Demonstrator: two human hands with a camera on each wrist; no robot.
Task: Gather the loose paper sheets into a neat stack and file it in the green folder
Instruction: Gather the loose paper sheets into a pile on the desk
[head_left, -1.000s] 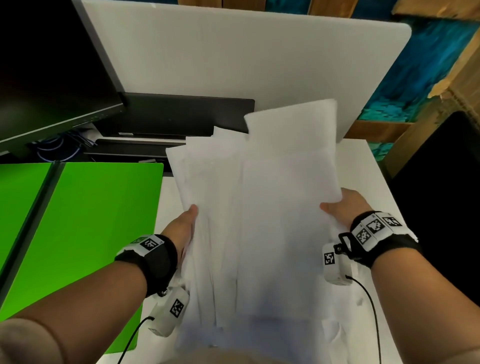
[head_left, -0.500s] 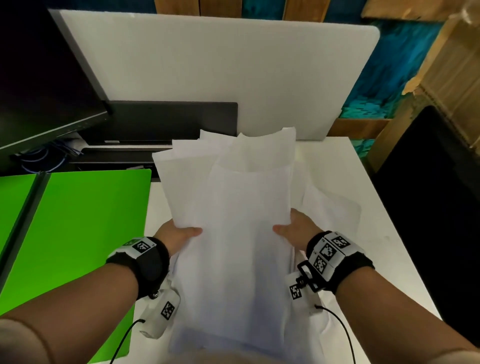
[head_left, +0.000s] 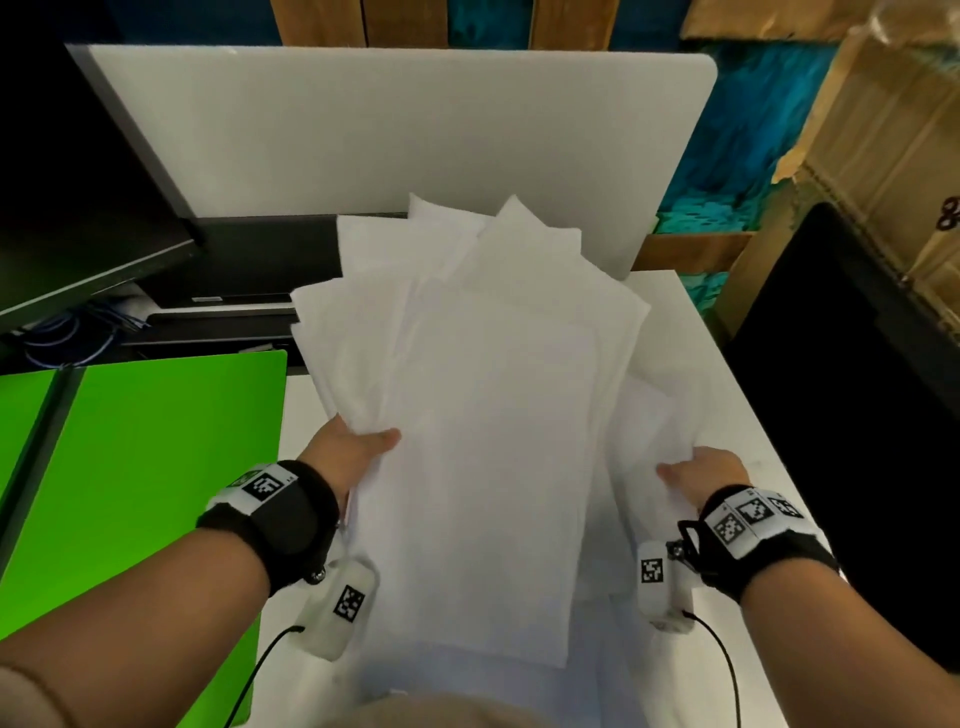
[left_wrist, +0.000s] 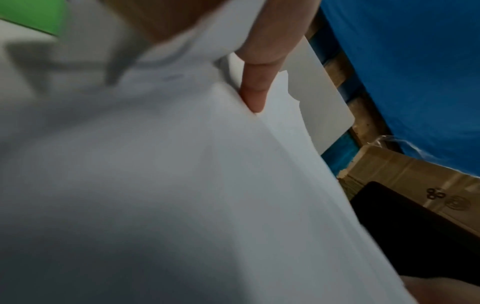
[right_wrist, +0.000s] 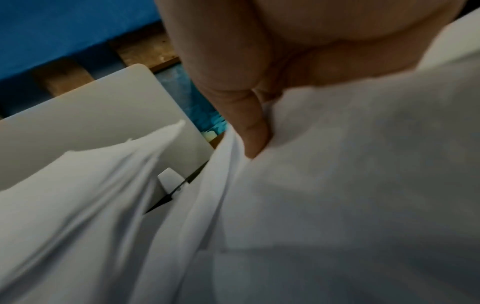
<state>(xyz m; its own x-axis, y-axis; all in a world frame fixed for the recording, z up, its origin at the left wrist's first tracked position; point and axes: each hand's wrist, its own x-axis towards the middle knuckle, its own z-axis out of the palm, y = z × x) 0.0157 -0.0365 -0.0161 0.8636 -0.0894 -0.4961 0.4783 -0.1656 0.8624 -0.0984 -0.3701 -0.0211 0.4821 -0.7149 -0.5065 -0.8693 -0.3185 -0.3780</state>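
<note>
A fanned bundle of white paper sheets (head_left: 483, 415) is held above the white table (head_left: 727, 384), its corners splayed at the far end. My left hand (head_left: 353, 447) grips the bundle's left edge, thumb on top; the left wrist view shows that thumb (left_wrist: 255, 90) pressing on the sheets (left_wrist: 182, 185). My right hand (head_left: 701, 470) pinches separate sheets (head_left: 644, 415) lying lower at the right, thumb (right_wrist: 253, 131) over the paper (right_wrist: 337, 185). The green folder (head_left: 156, 467) lies open and flat at the left.
A dark monitor (head_left: 78, 182) stands at the back left, with a black device (head_left: 249, 260) and cables behind the folder. A white divider panel (head_left: 405, 130) closes the back. A black chair (head_left: 841, 389) and cardboard boxes (head_left: 883, 130) are beyond the table's right edge.
My right hand left the bundle's right edge and moved out right to take hold of lower sheets. The left hand kept its grip, and the bundle fanned out more.
</note>
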